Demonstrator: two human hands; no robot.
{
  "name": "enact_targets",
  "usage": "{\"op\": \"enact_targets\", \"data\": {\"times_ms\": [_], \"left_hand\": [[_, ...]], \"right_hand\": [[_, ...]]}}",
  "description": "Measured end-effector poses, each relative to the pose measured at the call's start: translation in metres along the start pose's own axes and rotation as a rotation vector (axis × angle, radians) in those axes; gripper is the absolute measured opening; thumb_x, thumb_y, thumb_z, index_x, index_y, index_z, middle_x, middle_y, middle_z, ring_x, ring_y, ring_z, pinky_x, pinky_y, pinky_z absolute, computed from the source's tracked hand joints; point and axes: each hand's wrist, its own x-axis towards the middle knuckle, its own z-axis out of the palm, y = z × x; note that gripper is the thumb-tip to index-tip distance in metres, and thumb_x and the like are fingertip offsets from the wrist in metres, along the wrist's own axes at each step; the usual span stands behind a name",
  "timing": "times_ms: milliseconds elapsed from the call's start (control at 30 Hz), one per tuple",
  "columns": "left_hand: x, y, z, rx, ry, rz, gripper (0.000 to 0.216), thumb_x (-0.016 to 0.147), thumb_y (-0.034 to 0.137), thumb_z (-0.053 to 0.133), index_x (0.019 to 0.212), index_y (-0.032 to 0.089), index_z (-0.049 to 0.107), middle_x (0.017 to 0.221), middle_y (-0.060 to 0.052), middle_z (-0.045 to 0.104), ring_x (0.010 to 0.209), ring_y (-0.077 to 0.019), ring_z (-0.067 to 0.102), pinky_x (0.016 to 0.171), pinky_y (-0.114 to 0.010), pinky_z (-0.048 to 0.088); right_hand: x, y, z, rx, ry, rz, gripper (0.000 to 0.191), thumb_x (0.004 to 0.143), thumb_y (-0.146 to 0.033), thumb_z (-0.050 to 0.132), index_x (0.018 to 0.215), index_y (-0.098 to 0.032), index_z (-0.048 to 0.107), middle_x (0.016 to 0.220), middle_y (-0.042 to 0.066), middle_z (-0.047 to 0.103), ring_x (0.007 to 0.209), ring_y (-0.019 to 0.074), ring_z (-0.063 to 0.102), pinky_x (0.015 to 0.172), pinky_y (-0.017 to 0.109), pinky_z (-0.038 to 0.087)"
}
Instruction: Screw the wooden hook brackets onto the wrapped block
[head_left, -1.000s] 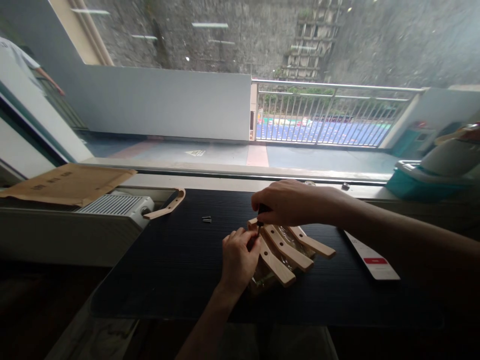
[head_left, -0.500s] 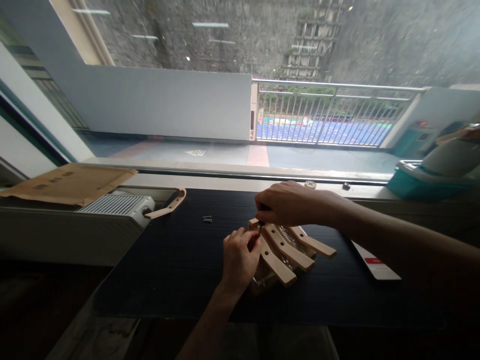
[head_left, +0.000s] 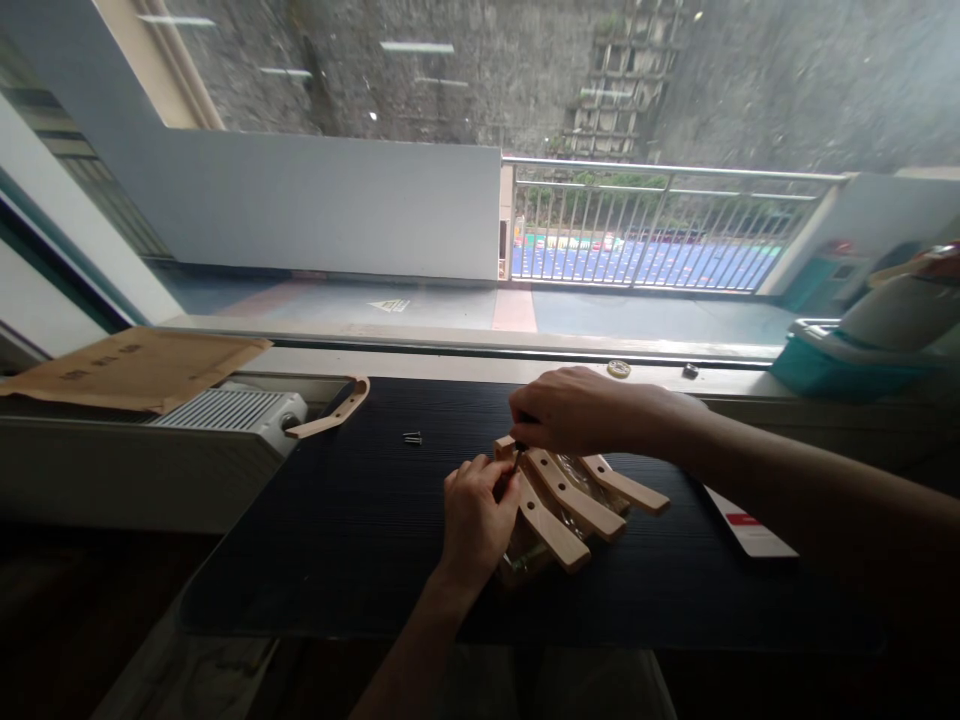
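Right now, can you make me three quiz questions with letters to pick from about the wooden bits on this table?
1. Where does the lone curved wooden piece lie?
A. at the dark table's far left corner
B. under the white card
C. in the right hand

2. How many wooden slats fan out to the right of the hands?
A. one
B. three
C. six

3. What is the left hand doing?
A. lying flat and open
B. pinching at the slats' joined end
C. lifting the cardboard

Answers: 1 A, it lies alone beside the radiator. 2 B, three pale slats spread out. 3 B, its fingers are curled shut there.
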Motion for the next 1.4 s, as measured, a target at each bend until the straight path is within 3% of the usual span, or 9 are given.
{"op": "enact_targets", "data": {"times_ms": [233, 633, 800, 933, 1267, 1400], "left_hand": [[-0.001, -0.001, -0.001, 0.0, -0.015, 0.0, 0.013, 0.079, 0.019, 0.056, 0.085, 0.02, 0.067, 0.079, -0.002, 0.063, 0.079, -0.0194, 0.058, 0.078, -0.035, 0.042], [0.0, 0.001, -0.001, 0.01, -0.019, 0.003, 0.014, 0.08, 0.02, 0.055, 0.087, 0.021, 0.067, 0.08, -0.002, 0.064, 0.079, -0.02, 0.058, 0.077, -0.036, 0.042], [0.0, 0.0, 0.0, -0.022, -0.003, 0.002, 0.013, 0.079, 0.019, 0.056, 0.087, 0.02, 0.066, 0.079, -0.002, 0.063, 0.079, -0.0192, 0.058, 0.077, -0.035, 0.042], [0.001, 0.0, 0.0, -0.044, 0.002, -0.017, 0.007, 0.077, 0.019, 0.058, 0.081, 0.018, 0.063, 0.076, -0.002, 0.062, 0.075, -0.0183, 0.057, 0.076, -0.034, 0.043], [0.001, 0.001, 0.0, 0.0, -0.001, 0.001, 0.009, 0.079, 0.019, 0.055, 0.082, 0.019, 0.063, 0.079, -0.002, 0.063, 0.077, -0.0186, 0.058, 0.076, -0.034, 0.043], [0.001, 0.001, 0.0, 0.004, 0.001, 0.003, 0.008, 0.079, 0.019, 0.055, 0.081, 0.018, 0.063, 0.078, -0.002, 0.063, 0.076, -0.0185, 0.058, 0.075, -0.034, 0.043]], "right_hand": [[0.001, -0.008, -0.014, -0.001, -0.072, -0.067, 0.012, 0.076, -0.018, 0.055, 0.081, -0.018, 0.065, 0.071, 0.001, 0.062, 0.058, 0.0091, 0.045, 0.052, 0.023, 0.028], [0.003, -0.016, -0.006, -0.091, -0.077, 0.059, 0.023, 0.083, -0.023, 0.044, 0.075, -0.013, 0.064, 0.063, 0.003, 0.059, 0.05, 0.0092, 0.04, 0.048, 0.025, 0.025], [-0.001, -0.014, -0.013, -0.064, -0.086, -0.027, 0.014, 0.078, -0.021, 0.053, 0.083, -0.017, 0.065, 0.071, 0.002, 0.063, 0.057, 0.0098, 0.045, 0.05, 0.024, 0.026], [-0.002, -0.014, -0.016, -0.091, -0.132, -0.018, 0.014, 0.078, -0.014, 0.051, 0.078, -0.016, 0.065, 0.068, 0.001, 0.062, 0.055, 0.0089, 0.043, 0.05, 0.023, 0.026], [0.0, -0.013, -0.005, -0.084, -0.067, 0.06, 0.022, 0.083, -0.021, 0.045, 0.077, -0.014, 0.064, 0.065, 0.003, 0.06, 0.052, 0.0095, 0.041, 0.048, 0.025, 0.025], [-0.002, -0.004, -0.007, -0.013, -0.01, 0.006, 0.021, 0.079, -0.024, 0.051, 0.093, -0.019, 0.065, 0.074, 0.003, 0.064, 0.06, 0.0114, 0.048, 0.053, 0.025, 0.029]]}}
